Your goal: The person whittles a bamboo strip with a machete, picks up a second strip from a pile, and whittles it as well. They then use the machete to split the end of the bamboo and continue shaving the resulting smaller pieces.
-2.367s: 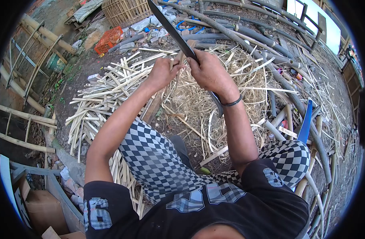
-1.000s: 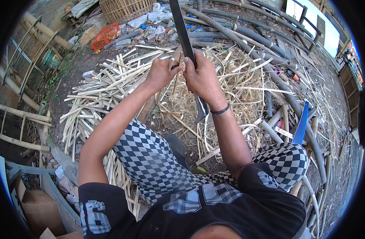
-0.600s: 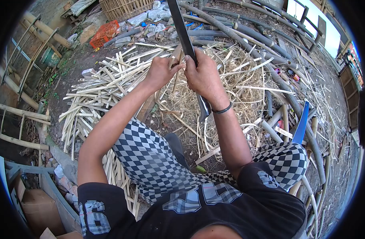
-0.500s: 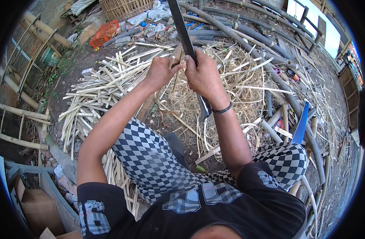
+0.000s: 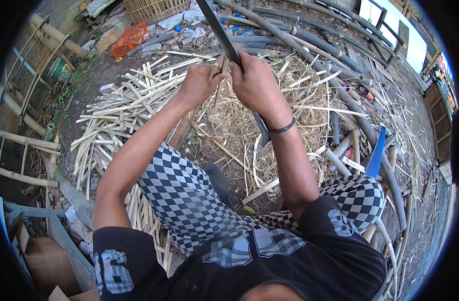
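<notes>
My right hand (image 5: 261, 86) is wrapped around a machete (image 5: 220, 31), with its long dark blade pointing up and to the left. The butt of its handle shows below my wrist, beside a black wristband. Close by on the left, my left hand (image 5: 199, 84) pinches a thin bamboo strip (image 5: 217, 95), which stands nearly upright against the near part of the blade. Under both hands spreads a heap of curly bamboo shavings (image 5: 284, 115). A pile of split bamboo strips (image 5: 116, 113) lies to the left.
Bamboo poles (image 5: 314, 60) lie across the back and right. A long blue tapered object (image 5: 376, 155) sticks up by my right knee. Behind the strips are an orange crate (image 5: 129, 41) and a woven basket (image 5: 156, 9). A cardboard box (image 5: 49, 263) stands at lower left.
The machete has tilted further left, and my right hand has moved slightly up. My left hand has shifted a little up and left, still with the strip.
</notes>
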The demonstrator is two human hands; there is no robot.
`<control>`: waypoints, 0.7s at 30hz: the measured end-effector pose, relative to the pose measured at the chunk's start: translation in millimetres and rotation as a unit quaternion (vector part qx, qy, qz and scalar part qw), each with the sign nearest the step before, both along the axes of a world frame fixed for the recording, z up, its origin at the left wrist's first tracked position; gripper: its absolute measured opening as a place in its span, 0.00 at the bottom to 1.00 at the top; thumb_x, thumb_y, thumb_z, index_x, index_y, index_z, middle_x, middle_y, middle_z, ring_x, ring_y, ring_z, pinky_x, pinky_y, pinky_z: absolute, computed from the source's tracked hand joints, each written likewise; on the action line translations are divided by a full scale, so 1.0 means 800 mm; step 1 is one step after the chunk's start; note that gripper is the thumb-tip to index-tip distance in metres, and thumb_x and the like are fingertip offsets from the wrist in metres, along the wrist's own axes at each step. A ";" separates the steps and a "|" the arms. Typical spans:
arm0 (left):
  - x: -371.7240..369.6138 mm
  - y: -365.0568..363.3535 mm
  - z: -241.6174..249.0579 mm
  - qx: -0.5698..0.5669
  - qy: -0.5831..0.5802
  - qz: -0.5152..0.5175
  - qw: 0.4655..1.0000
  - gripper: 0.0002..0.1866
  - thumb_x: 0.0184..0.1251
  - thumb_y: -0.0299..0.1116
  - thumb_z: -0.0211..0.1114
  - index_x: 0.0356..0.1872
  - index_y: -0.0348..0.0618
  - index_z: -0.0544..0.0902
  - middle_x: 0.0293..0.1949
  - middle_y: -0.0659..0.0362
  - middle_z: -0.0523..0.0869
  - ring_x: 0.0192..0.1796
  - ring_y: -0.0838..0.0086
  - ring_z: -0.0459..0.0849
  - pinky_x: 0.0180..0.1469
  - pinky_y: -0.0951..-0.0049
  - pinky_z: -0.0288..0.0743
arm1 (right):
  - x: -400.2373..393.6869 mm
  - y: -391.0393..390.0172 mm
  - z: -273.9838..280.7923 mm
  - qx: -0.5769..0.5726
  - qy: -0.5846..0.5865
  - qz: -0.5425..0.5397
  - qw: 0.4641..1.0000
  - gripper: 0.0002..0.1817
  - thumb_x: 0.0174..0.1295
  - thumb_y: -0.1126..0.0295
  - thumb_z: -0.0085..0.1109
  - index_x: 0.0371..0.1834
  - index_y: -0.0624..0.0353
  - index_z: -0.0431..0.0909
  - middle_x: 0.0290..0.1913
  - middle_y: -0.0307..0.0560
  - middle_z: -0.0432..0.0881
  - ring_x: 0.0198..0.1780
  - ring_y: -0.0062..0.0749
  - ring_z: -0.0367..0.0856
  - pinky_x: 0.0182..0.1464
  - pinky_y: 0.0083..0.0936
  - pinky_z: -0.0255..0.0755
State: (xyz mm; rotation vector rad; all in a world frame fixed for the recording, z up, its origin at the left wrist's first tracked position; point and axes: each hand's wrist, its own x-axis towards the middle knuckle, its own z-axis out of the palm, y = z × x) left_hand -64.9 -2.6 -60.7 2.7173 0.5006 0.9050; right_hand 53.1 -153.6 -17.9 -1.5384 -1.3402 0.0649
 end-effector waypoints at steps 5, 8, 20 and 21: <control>-0.003 0.006 -0.011 0.001 0.020 0.012 1.000 0.14 0.66 0.41 0.71 0.35 0.37 0.88 0.27 0.42 0.85 0.33 0.48 0.86 0.38 0.54 0.78 | -0.001 0.013 -0.008 -0.036 -0.008 -0.004 0.999 0.12 0.69 0.70 0.49 0.47 0.66 0.77 0.33 0.73 0.82 0.41 0.73 0.81 0.47 0.60 0.74; -0.001 0.001 -0.002 -0.009 0.004 0.007 1.000 0.15 0.67 0.41 0.70 0.34 0.37 0.87 0.27 0.42 0.86 0.32 0.47 0.86 0.38 0.53 0.78 | 0.000 0.008 0.003 -0.010 -0.015 -0.006 1.000 0.12 0.69 0.70 0.49 0.46 0.67 0.77 0.33 0.73 0.83 0.41 0.73 0.81 0.47 0.60 0.74; 0.005 0.025 -0.021 0.024 -0.002 0.000 1.000 0.16 0.66 0.43 0.72 0.34 0.36 0.87 0.25 0.42 0.84 0.30 0.47 0.85 0.36 0.54 0.78 | 0.007 0.030 -0.016 -0.059 -0.030 -0.016 0.998 0.13 0.69 0.68 0.50 0.44 0.69 0.78 0.37 0.73 0.83 0.44 0.72 0.81 0.50 0.57 0.75; 0.007 0.026 -0.020 0.025 -0.004 -0.002 1.000 0.16 0.66 0.43 0.72 0.34 0.36 0.87 0.25 0.42 0.84 0.30 0.47 0.85 0.36 0.54 0.78 | 0.010 0.027 -0.014 -0.089 -0.033 -0.018 0.995 0.13 0.69 0.68 0.51 0.43 0.69 0.78 0.38 0.73 0.83 0.45 0.71 0.81 0.50 0.57 0.74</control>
